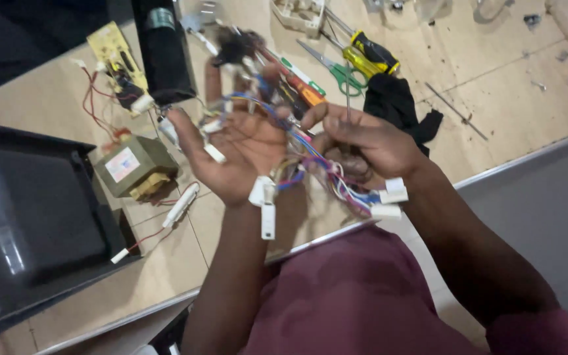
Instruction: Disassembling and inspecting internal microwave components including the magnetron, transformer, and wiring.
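- Your left hand (pixel 241 154) lies palm up at the centre of the frame, fingers spread apart, with a tangled wire harness (pixel 304 154) of blue, red, purple and yellow leads draped across the palm.
- Your right hand (pixel 363 144) sits just right of it, fingers curled together and clamped on the same harness.
- White plastic connectors (pixel 265 197) hang from the harness below both hands, one dangling under the left palm and others (pixel 389 197) under the right wrist.
- On the bench (pixel 507 72), in the left part of the frame, a metal transformer (pixel 133 167) sits with red wires running from it.
- Above it, at upper left, a yellow circuit board (pixel 114 56) lies beside a black cylinder (pixel 164 49).
- A dark, glossy panel (pixel 27 223) fills the far left edge.
- At the upper centre, behind your hands, you have green-handled scissors (pixel 336 69), a yellow-and-black screwdriver (pixel 369 56) and an orange-handled tool (pixel 304 89), partly hidden by the wires.
- A black cloth (pixel 396 105) lies just right of the scissors, touching the screwdriver's handle.
- Everything near the hands is blurred, so finer detail cannot be told.
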